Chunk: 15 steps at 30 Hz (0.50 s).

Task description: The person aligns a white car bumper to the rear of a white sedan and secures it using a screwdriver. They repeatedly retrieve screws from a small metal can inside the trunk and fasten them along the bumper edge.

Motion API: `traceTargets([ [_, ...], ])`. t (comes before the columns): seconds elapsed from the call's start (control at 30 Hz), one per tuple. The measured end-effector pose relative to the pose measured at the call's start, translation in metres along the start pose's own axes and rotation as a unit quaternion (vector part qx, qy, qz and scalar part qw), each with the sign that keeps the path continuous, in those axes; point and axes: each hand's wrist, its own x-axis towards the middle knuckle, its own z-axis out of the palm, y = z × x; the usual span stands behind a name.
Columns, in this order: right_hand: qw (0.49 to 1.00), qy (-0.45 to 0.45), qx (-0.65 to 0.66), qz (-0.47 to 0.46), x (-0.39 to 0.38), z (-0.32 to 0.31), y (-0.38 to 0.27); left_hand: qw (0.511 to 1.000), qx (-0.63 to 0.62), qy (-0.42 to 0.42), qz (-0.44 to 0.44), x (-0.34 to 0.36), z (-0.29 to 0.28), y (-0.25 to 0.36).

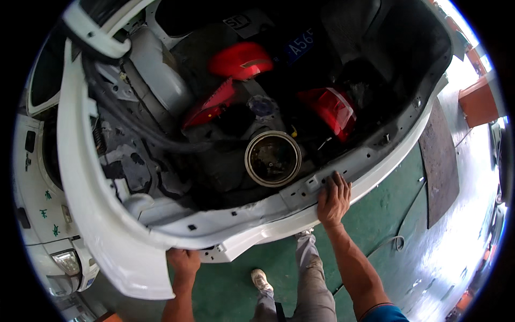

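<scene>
Apparently, positioning the white rear panel (279,228) is the step in hand: it lies just ahead of the person's legs (315,284), along the open boot (432,64). The left hand (183,262) is near its left end, beside the white side panel (102,231), its fingertips hidden, so whether it grips cannot be told. Further along, the right hand (334,199) lies over the rear panel's edge, fingers extended rather than closed. The next move probably calls for even pressure from both hands while watching the edge line. Beyond, inside, are a round pale-rimmed container (272,184) and three glossy red parts (241,60).
</scene>
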Motion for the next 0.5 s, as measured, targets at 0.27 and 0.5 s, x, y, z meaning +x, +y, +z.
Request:
traceTargets([
  [0.27,0.986,-0.05,0.133,-0.093,0.046,-0.028,-0.004,0.993,0.104,-0.003,0.048,-0.022,0.007,-0.006],
  [0.5,0.819,-0.344,-0.009,-0.46,0.17,0.033,-0.084,0.995,0.099,-0.024,0.02,-0.026,-0.004,0.007],
])
